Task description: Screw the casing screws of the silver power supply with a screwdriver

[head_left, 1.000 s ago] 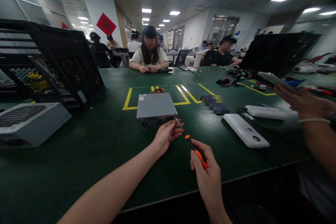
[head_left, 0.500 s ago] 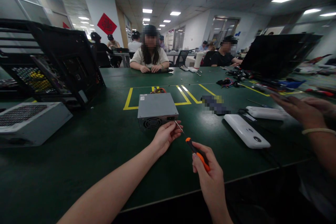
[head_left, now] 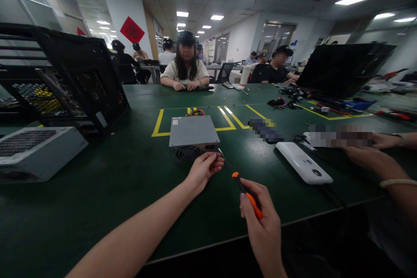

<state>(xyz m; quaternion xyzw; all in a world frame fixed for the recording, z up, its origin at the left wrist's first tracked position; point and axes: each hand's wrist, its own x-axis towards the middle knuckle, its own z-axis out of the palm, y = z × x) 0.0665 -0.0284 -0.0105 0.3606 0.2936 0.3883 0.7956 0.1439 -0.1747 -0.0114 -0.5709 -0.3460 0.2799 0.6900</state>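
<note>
A grey computer power supply [head_left: 194, 131] rests on the green table, its fan grille and socket side toward me. My left hand [head_left: 205, 167] is at the lower right of that side, fingers curled together with the thumb against them. What they may hold is too small to make out. In my right hand [head_left: 262, 213] is a screwdriver [head_left: 249, 197] with an orange and black handle. Its thin shaft points up and left, and the tip shows just beside my left fingertips, near the power supply's socket corner.
Another power supply [head_left: 39, 152] and an open black computer case [head_left: 65, 78] stand at left. White power banks [head_left: 304, 163] and a blurred dark phone-like object [head_left: 265, 130] lie to the right. A neighbour's hands [head_left: 368, 156] reach in there. A person [head_left: 185, 67] sits opposite.
The screwdriver tip has drawn slightly away from the power supply's corner, with my right hand a little lower and to the right. The neighbour's hands have come down over the white power bank.
</note>
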